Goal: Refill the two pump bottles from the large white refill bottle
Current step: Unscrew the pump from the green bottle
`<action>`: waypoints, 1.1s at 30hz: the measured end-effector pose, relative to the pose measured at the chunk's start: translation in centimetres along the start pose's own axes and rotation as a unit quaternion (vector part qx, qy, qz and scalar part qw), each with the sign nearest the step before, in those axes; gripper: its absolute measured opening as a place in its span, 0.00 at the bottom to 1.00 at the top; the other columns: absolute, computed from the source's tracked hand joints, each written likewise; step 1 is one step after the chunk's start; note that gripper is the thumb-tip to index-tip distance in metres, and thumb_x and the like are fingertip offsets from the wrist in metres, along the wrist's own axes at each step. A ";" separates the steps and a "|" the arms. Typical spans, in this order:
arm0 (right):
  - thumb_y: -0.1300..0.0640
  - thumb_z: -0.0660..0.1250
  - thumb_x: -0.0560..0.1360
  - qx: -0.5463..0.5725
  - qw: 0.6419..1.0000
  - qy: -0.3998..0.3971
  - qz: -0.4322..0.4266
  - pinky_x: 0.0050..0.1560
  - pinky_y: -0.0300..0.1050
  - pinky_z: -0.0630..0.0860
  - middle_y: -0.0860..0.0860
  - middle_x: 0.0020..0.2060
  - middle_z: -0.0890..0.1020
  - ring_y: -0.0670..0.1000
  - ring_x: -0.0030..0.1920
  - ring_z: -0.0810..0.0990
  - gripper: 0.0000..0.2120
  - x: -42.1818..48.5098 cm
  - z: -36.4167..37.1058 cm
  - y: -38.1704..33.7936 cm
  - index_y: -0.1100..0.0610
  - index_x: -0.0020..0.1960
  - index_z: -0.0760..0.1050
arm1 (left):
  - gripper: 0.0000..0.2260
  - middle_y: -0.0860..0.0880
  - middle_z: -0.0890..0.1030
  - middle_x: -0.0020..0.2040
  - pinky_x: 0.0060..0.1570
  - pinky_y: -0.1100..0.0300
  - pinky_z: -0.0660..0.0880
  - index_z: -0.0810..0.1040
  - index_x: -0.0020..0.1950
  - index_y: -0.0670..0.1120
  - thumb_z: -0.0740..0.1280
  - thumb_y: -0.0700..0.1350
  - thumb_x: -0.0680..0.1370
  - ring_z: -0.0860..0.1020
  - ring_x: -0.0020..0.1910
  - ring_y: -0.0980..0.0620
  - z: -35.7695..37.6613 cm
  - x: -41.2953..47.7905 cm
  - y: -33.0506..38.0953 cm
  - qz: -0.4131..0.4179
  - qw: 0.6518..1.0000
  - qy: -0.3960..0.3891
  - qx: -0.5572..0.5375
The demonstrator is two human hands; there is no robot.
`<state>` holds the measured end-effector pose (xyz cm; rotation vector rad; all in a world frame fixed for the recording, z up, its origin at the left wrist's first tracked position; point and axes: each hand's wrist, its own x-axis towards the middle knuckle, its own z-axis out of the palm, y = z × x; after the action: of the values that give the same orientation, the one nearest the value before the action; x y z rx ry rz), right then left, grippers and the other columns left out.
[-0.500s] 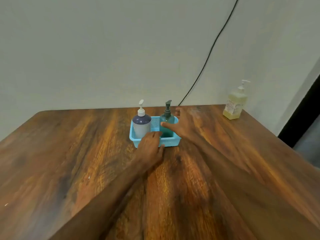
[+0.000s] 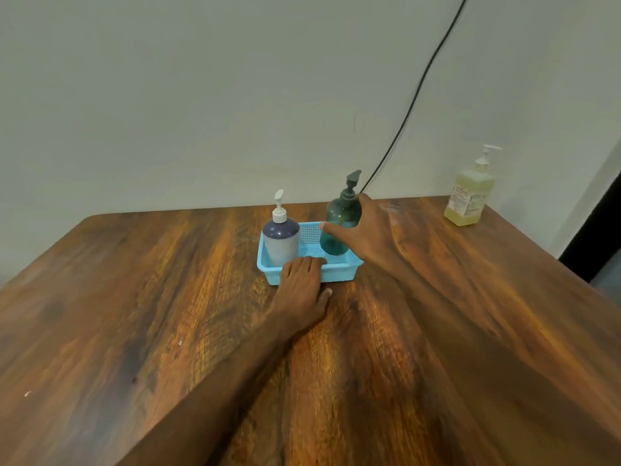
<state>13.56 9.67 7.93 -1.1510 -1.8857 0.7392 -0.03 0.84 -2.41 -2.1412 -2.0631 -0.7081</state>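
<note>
- Grips green pump bottle [image 2: 337, 227] round its body with right hand [image 2: 366, 230], over blue basket's [image 2: 349, 264] right end
- Clamps basket's near rim with left hand [image 2: 302, 280]
- Rides higher than half a second ago, slightly tilted

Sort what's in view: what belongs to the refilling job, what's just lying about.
Job: green pump bottle, gripped by the right hand; grey pump bottle in the blue basket; left hand holding the basket's rim.
Lying about: yellow soap bottle, black cable.
</note>
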 end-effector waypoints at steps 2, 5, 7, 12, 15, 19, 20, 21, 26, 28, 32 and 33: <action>0.49 0.81 0.69 -0.003 1.000 0.000 -0.019 0.48 0.28 0.71 0.48 0.58 0.81 0.48 0.55 0.79 0.31 -1.6 -2.2 -1.0 0.55 0.67 0.73 | 0.26 0.48 0.74 0.73 0.77 0.53 0.60 0.68 0.77 0.46 0.66 0.55 0.82 0.70 0.72 0.49 -0.1 0.0 0.0 -0.004 1.000 0.004 -0.010; 0.47 0.81 0.69 -0.019 1.000 -0.006 -0.020 0.53 0.32 0.72 0.47 0.59 0.79 0.46 0.55 0.77 0.32 -5.1 -4.9 -1.4 0.54 0.67 0.72 | 0.28 0.46 0.70 0.76 0.78 0.53 0.59 0.64 0.79 0.45 0.67 0.51 0.82 0.67 0.76 0.47 -0.7 -0.3 0.7 -0.034 0.997 0.006 -0.074; 0.45 0.81 0.68 -0.033 0.999 -0.014 -0.011 0.58 0.37 0.75 0.46 0.60 0.80 0.46 0.56 0.78 0.33 -7.6 -6.0 -0.7 0.52 0.67 0.72 | 0.27 0.46 0.69 0.76 0.78 0.53 0.61 0.63 0.80 0.45 0.68 0.45 0.83 0.67 0.76 0.48 -1.4 -1.0 1.8 -0.056 0.989 0.038 -0.132; 0.35 0.80 0.62 -0.066 0.996 -0.049 0.033 0.64 0.49 0.77 0.41 0.61 0.79 0.45 0.59 0.78 0.35 -14.1 -7.4 2.2 0.41 0.63 0.70 | 0.14 0.54 0.77 0.69 0.70 0.55 0.74 0.74 0.72 0.50 0.65 0.45 0.85 0.74 0.68 0.57 -4.2 -3.8 6.3 -0.068 0.947 0.095 -0.298; 0.39 0.81 0.63 -0.052 0.997 -0.052 0.038 0.65 0.48 0.76 0.37 0.57 0.77 0.42 0.58 0.77 0.32 -17.2 -7.6 3.5 0.38 0.61 0.69 | 0.11 0.58 0.81 0.64 0.65 0.60 0.77 0.78 0.68 0.52 0.64 0.47 0.86 0.78 0.65 0.61 -6.0 -5.7 9.4 -0.026 0.915 0.057 -0.398; 0.45 0.80 0.67 -0.022 0.997 -0.067 0.045 0.61 0.39 0.75 0.36 0.56 0.80 0.36 0.57 0.78 0.28 -19.2 -8.4 3.8 0.38 0.63 0.72 | 0.15 0.59 0.80 0.66 0.67 0.58 0.76 0.76 0.71 0.56 0.67 0.52 0.84 0.78 0.67 0.60 -6.0 -7.0 11.7 0.026 0.908 -0.055 -0.414; 0.48 0.80 0.68 -0.013 0.997 -0.065 0.044 0.61 0.38 0.75 0.37 0.57 0.81 0.36 0.58 0.78 0.28 -19.4 -8.6 3.7 0.40 0.65 0.73 | 0.16 0.59 0.80 0.67 0.67 0.55 0.76 0.76 0.71 0.55 0.68 0.52 0.83 0.78 0.68 0.59 -5.7 -7.0 11.9 0.042 0.917 -0.054 -0.394; 0.50 0.80 0.69 -0.017 0.997 -0.061 0.040 0.62 0.36 0.75 0.39 0.60 0.81 0.37 0.59 0.78 0.30 -19.4 -8.6 3.7 0.43 0.67 0.74 | 0.16 0.59 0.80 0.67 0.68 0.53 0.76 0.77 0.71 0.54 0.69 0.52 0.83 0.78 0.68 0.58 -5.5 -6.9 12.1 0.054 0.922 -0.047 -0.381; 0.53 0.80 0.70 0.000 0.998 -0.056 0.042 0.59 0.21 0.66 0.34 0.63 0.70 0.32 0.60 0.71 0.40 -20.0 -8.3 3.4 0.50 0.77 0.66 | 0.14 0.56 0.83 0.63 0.65 0.49 0.79 0.80 0.69 0.53 0.69 0.49 0.84 0.80 0.64 0.54 -5.6 -6.4 13.0 0.049 0.913 -0.042 -0.402; 0.52 0.79 0.70 0.009 0.997 -0.055 0.045 0.57 0.22 0.69 0.33 0.63 0.72 0.33 0.60 0.74 0.40 -20.1 -7.8 3.4 0.49 0.77 0.66 | 0.14 0.55 0.85 0.61 0.63 0.42 0.79 0.81 0.68 0.55 0.69 0.51 0.83 0.82 0.63 0.49 -5.3 -6.3 13.1 0.035 0.912 -0.026 -0.409; 0.45 0.78 0.70 -0.017 0.998 -0.006 0.055 0.61 0.41 0.77 0.41 0.65 0.79 0.42 0.62 0.78 0.38 -20.3 -6.5 3.4 0.44 0.76 0.65 | 0.11 0.56 0.87 0.57 0.59 0.42 0.81 0.84 0.64 0.52 0.70 0.48 0.83 0.85 0.58 0.54 -4.8 -6.6 13.8 -0.014 0.907 0.022 -0.420; 0.44 0.77 0.70 -0.023 0.998 0.004 0.063 0.60 0.43 0.78 0.41 0.65 0.79 0.43 0.61 0.79 0.38 -20.3 -6.3 3.4 0.43 0.76 0.66 | 0.10 0.56 0.87 0.56 0.59 0.43 0.82 0.84 0.63 0.52 0.70 0.47 0.83 0.85 0.57 0.56 -4.9 -6.7 14.1 -0.020 0.905 0.031 -0.424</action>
<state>26.02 -6.85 1.93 -1.3098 -1.8464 0.7620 12.40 -8.40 2.94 -2.3587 -1.9634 -1.9383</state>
